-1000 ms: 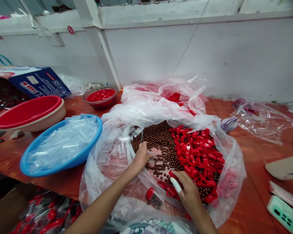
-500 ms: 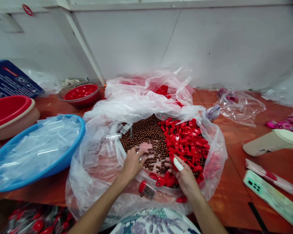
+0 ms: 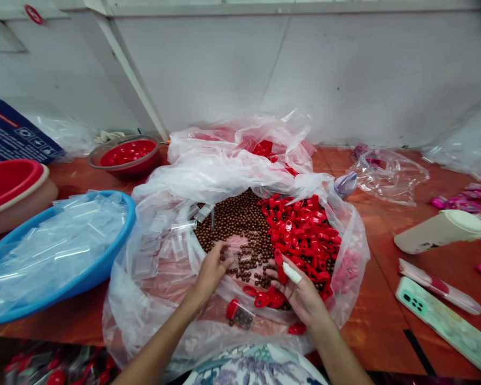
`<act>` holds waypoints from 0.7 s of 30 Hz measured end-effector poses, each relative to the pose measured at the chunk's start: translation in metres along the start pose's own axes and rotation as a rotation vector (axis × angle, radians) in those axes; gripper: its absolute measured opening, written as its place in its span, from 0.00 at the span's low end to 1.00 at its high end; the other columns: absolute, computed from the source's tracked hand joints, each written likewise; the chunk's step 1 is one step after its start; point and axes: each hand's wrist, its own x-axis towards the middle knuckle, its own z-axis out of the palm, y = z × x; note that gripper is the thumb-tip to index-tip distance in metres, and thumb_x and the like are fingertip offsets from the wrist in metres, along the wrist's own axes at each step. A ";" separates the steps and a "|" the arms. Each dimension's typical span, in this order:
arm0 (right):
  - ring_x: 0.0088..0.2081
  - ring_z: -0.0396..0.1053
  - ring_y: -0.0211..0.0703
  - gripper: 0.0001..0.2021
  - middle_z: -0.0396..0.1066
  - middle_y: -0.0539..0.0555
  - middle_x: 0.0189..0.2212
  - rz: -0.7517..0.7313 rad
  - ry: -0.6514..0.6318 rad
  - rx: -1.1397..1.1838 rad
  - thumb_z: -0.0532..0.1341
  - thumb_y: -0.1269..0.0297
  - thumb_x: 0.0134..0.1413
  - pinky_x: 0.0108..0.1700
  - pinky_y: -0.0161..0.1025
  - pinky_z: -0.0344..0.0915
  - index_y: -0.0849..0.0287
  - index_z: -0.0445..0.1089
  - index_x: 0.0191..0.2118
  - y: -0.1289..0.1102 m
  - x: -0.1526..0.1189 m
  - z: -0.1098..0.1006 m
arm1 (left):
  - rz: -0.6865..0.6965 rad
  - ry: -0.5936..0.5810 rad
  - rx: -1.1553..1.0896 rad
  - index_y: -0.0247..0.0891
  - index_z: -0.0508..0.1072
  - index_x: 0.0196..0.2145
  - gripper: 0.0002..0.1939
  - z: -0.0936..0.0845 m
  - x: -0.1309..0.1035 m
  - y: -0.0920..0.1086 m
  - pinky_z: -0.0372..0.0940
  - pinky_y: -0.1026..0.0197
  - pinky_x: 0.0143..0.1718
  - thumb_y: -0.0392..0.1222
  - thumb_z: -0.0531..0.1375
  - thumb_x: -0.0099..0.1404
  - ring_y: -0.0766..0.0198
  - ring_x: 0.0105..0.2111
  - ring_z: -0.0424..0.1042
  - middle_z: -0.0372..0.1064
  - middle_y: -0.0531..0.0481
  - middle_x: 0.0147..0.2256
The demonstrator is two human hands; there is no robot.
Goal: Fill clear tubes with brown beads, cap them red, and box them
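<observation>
Brown beads (image 3: 240,214) lie in an opened white plastic bag (image 3: 132,299), with a pile of red plastic pieces (image 3: 304,230) at their right. My left hand (image 3: 211,270) is at the front left of the beads, its fingers curled round a small clear container (image 3: 229,261) that is hard to make out. My right hand (image 3: 299,289), with a white wrap on one finger, holds a red piece (image 3: 279,266) between thumb and fingers. In front of both hands lies a clear container of beads with a red cap (image 3: 240,314).
A blue basin (image 3: 133,214) of clear sleeves stands left, near red basins (image 3: 48,187). A bowl of red pieces (image 3: 128,152) is behind. At right lie a cup (image 3: 436,232), a phone (image 3: 444,321) and pink-wrapped items (image 3: 468,206).
My left hand has drawn slightly left and toward me. The red piece in my right hand stands more upright, and that hand's fingers are more spread. The view has shifted slightly.
</observation>
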 end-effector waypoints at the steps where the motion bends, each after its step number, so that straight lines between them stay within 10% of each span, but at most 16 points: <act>1: 0.38 0.73 0.42 0.18 0.74 0.54 0.41 0.005 -0.001 -0.018 0.66 0.62 0.47 0.37 0.37 0.68 0.55 0.69 0.46 0.002 0.000 0.000 | 0.015 0.013 -0.003 0.41 0.65 0.45 0.17 -0.002 0.005 0.001 0.62 0.58 0.43 0.38 0.56 0.56 0.60 0.41 0.67 0.67 0.49 0.42; 10: 0.29 0.71 0.38 0.19 0.73 0.54 0.36 0.036 -0.066 -0.203 0.66 0.63 0.46 0.26 0.31 0.63 0.57 0.69 0.47 0.007 -0.008 0.002 | -0.220 -0.057 -0.077 0.39 0.59 0.34 0.23 -0.018 0.071 -0.008 0.54 0.69 0.19 0.32 0.64 0.40 0.70 0.16 0.62 0.63 0.62 0.18; 21: 0.29 0.69 0.38 0.21 0.73 0.54 0.35 0.059 -0.057 -0.269 0.66 0.59 0.45 0.24 0.31 0.61 0.54 0.68 0.48 0.012 -0.004 -0.006 | -0.153 0.044 -0.223 0.38 0.60 0.28 0.18 0.030 0.110 0.001 0.53 0.69 0.21 0.32 0.64 0.41 0.72 0.17 0.60 0.59 0.63 0.17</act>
